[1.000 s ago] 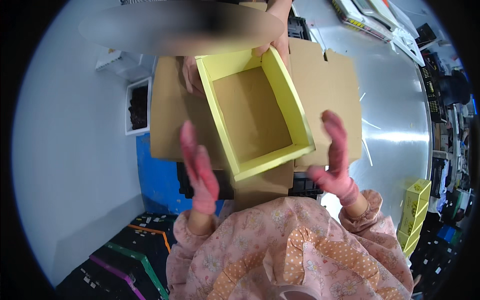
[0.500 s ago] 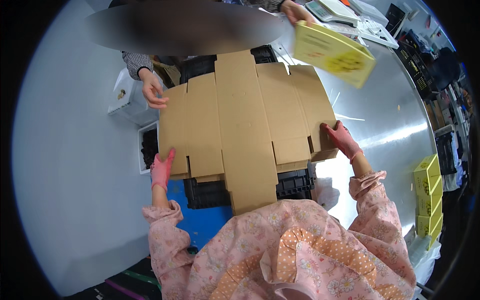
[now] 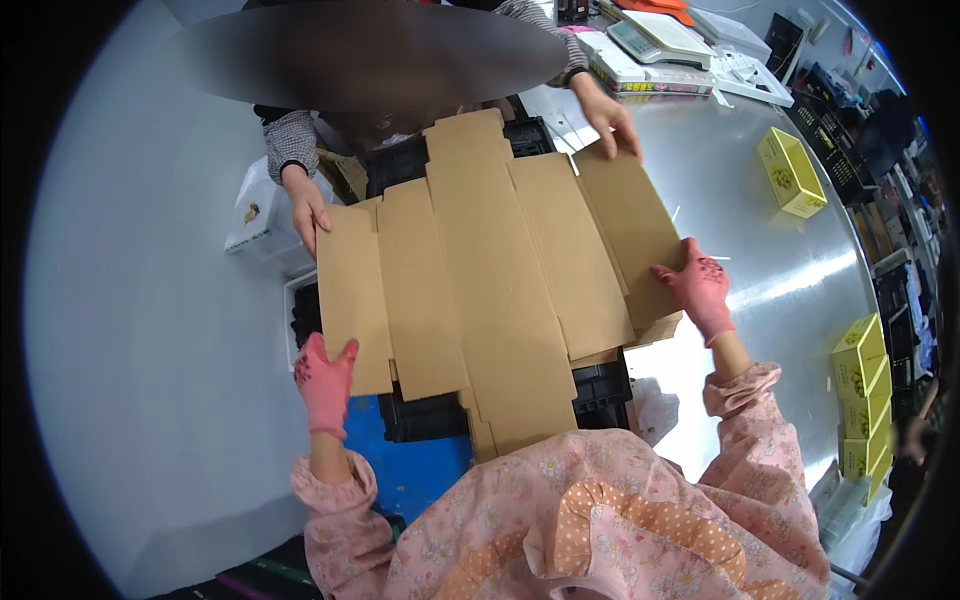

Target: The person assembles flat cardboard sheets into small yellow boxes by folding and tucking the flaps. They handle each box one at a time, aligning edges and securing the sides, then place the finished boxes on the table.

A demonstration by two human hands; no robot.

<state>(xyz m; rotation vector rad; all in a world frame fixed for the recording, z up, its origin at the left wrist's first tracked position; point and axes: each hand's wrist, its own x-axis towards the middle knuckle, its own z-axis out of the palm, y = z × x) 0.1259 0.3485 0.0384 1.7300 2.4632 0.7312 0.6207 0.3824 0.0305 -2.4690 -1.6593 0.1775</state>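
Observation:
A large flat cardboard box blank (image 3: 505, 270), brown and creased into panels, lies slightly askew over at least one more sheet on black crates (image 3: 425, 417). My left hand (image 3: 325, 390), in a pink glove, is at its near left edge, thumb and fingers spread. At the right edge is my right hand (image 3: 700, 290), gloved alike, its fingers apart and its thumb over the cardboard. Across from me, another person's hands hold the same blank, one at the left edge (image 3: 303, 205) and one at the far right corner (image 3: 608, 118).
A yellow box (image 3: 792, 172) stands on the metal table (image 3: 760, 310), with several more yellow boxes (image 3: 862, 395) along its right edge. Scales (image 3: 665, 38) are at the back. A white bin (image 3: 262, 215) and a container of dark material (image 3: 306, 312) are at left.
The other person has set the yellow box down on the table and taken the blank with both hands. The top blank has shifted toward me and turned slightly. My left hand has come nearer me.

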